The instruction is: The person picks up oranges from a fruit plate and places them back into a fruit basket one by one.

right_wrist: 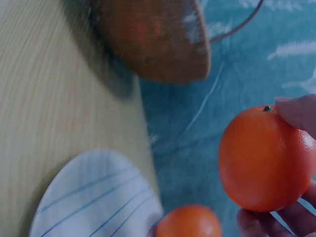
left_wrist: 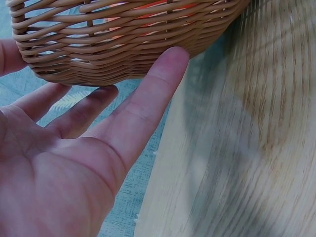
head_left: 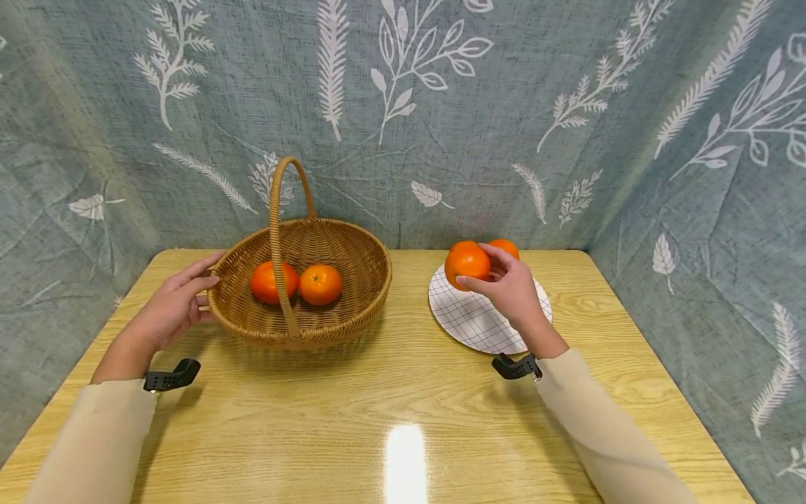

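Observation:
My right hand (head_left: 513, 287) holds an orange (head_left: 466, 263) between thumb and fingers, above a white plate (head_left: 475, 325) with a dark grid pattern. In the right wrist view this orange (right_wrist: 266, 160) shows a small green stem end. Another orange (head_left: 506, 247) sits at the plate's far side, partly hidden behind the hand. My left hand (head_left: 176, 301) rests at the left side of a brown wicker basket (head_left: 352, 318), its fairly straight fingers touching the woven wall (left_wrist: 123, 54). Two oranges, one on the left (head_left: 264, 283) and one on the right (head_left: 320, 285), lie inside the basket.
The basket's tall arched handle (head_left: 275, 231) rises over its opening. Both stand on a light wooden table (head_left: 315, 434). Grey-blue cloth (head_left: 390, 175) with white leaf prints hangs behind and at both sides. Each wrist wears a black band device (head_left: 171, 376).

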Motion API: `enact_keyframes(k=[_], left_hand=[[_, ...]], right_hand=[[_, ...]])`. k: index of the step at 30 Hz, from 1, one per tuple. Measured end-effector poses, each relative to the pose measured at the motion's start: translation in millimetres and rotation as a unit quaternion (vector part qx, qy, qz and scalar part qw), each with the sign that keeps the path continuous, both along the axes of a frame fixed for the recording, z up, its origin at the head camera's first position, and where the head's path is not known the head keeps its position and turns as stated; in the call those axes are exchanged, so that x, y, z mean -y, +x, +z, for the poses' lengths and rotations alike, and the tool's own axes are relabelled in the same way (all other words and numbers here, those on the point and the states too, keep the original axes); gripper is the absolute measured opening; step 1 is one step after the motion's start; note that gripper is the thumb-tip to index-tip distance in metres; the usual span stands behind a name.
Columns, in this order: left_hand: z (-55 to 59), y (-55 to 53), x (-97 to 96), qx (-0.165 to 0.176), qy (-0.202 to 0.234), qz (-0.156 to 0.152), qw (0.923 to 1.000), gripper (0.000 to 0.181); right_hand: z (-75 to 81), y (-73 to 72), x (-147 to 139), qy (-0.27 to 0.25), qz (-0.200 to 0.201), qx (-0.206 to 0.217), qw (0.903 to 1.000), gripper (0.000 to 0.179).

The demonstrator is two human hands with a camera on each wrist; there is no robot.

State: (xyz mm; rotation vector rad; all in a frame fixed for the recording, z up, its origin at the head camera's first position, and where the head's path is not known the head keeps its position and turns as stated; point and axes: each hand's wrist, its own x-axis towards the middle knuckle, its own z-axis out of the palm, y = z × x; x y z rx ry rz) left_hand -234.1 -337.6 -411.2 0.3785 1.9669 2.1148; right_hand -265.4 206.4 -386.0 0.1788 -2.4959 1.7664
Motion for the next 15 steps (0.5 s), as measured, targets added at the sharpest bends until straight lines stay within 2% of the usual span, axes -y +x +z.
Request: enact_keyframes(k=[9, 15], left_hand=[[0.7, 0.8, 0.7, -0.004, -0.003, 0.001, 1.0, 0.062], [-0.4, 0.4, -0.7, -0.005, 0.002, 0.001, 1.0, 0.061]], right_hand=[[34.0, -1.9, 36, -0.017, 0.076, 0.0, 0.9969, 0.076], [46.5, -6.8, 63, -0.028, 0.12, -0.014, 0.9923, 0.074]])
